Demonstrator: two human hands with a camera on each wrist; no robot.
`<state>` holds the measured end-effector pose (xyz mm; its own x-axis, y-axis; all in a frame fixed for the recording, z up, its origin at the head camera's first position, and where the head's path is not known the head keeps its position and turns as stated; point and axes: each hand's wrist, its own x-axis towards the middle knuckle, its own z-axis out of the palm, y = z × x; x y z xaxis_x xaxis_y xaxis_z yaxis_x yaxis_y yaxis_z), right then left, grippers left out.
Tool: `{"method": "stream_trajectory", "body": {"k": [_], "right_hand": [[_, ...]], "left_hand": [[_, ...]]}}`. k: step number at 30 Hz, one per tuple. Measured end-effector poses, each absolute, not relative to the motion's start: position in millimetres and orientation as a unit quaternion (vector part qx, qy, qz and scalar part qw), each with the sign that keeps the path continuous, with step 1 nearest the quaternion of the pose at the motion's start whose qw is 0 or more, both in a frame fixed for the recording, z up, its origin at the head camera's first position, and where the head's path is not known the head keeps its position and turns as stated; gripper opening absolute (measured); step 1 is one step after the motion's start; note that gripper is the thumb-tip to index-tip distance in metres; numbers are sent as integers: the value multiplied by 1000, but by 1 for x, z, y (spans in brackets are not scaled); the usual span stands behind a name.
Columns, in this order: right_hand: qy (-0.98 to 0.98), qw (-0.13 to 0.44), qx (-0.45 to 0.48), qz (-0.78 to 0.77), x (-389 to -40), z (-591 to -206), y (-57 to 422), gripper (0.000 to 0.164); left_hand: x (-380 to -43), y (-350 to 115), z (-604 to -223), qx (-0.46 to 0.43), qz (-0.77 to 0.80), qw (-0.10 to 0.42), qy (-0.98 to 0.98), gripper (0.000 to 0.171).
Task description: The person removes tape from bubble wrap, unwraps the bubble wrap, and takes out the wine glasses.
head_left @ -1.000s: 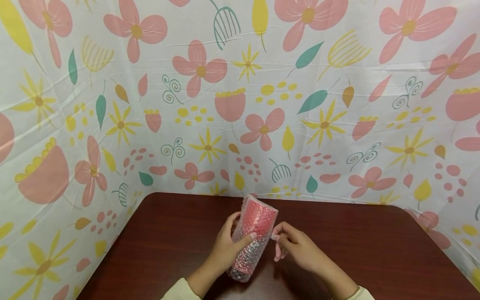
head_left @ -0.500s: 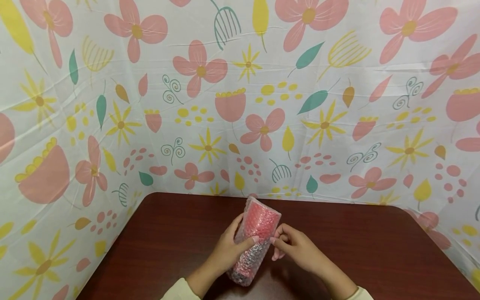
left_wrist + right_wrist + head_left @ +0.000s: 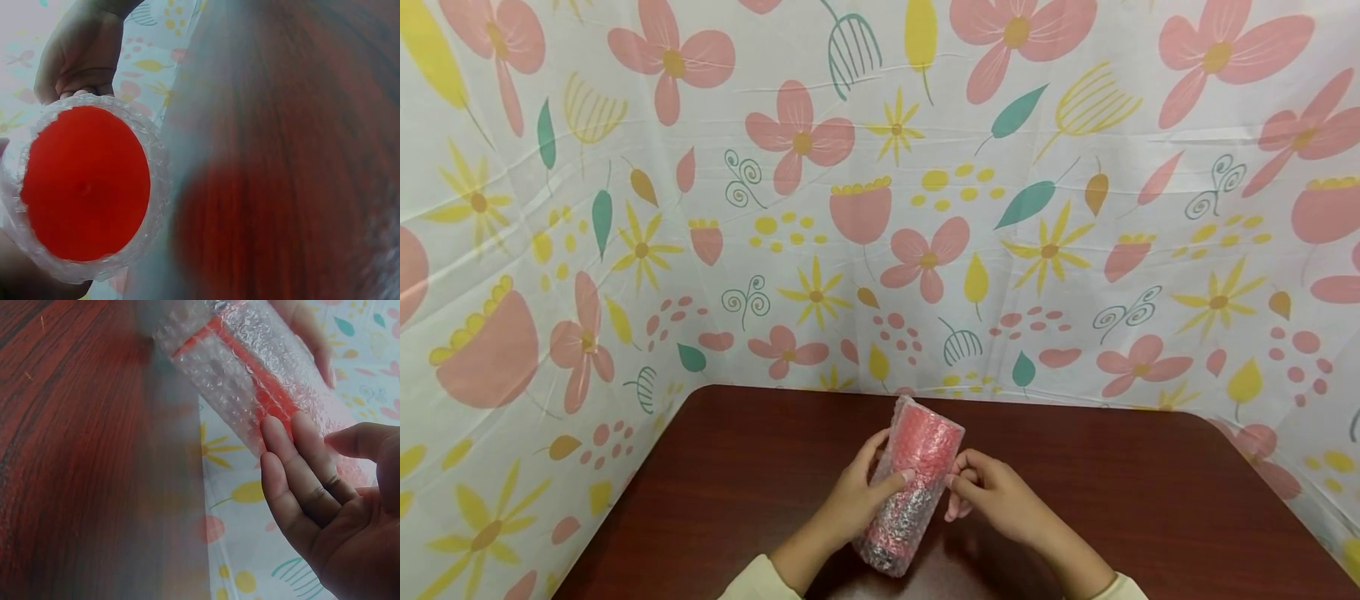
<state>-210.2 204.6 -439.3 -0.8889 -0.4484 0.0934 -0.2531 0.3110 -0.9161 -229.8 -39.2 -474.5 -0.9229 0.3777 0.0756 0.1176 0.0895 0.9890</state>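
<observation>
A red cylinder wrapped in clear bubble wrap [image 3: 913,479] leans diagonally over the table in the head view. Its lower part looks silvery and dark through the wrap. My left hand [image 3: 856,493] grips it from the left, thumb across the front and fingers mostly hidden behind. At its right side my right hand [image 3: 996,496] pinches the wrap's edge between thumb and forefinger. The right wrist view shows the other fingers [image 3: 303,469] loosely bent beside the bubble wrap [image 3: 231,381]. In the left wrist view, the cylinder's round red end [image 3: 87,184] faces the camera, ringed by wrap.
A dark reddish-brown table [image 3: 760,450] with rounded far corners lies beneath the hands. A white cloth [image 3: 880,275] printed with flowers and leaves hangs behind it and along the sides.
The wrapped cylinder has shifted slightly right and toward the person. My right hand's thumb and forefinger have moved closer in against its edge. The left hand keeps its grip.
</observation>
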Motion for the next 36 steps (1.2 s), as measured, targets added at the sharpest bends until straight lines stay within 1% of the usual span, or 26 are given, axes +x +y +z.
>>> {"method": "stream_trajectory", "body": {"k": [6, 12, 17, 25, 31, 36], "right_hand": [[802, 108, -206, -550, -211, -438, 205, 22], [802, 115, -205, -549, -211, -438, 205, 21], [801, 114, -210, -549, -210, -438, 205, 22], [791, 112, -232, -555, -209, -438, 205, 23], [784, 109, -248, -559, -208, -438, 206, 22], [781, 120, -248, -560, -208, -437, 207, 21]], "left_hand": [[-230, -39, -477, 164, 657, 104, 729, 76], [-229, -37, -480, 180, 673, 120, 708, 71], [-229, -36, -481, 166, 670, 125, 713, 71], [-227, -35, -478, 153, 647, 82, 743, 75], [-226, -35, -477, 158, 647, 67, 743, 76], [-226, -35, -477, 159, 650, 61, 740, 77]]}}
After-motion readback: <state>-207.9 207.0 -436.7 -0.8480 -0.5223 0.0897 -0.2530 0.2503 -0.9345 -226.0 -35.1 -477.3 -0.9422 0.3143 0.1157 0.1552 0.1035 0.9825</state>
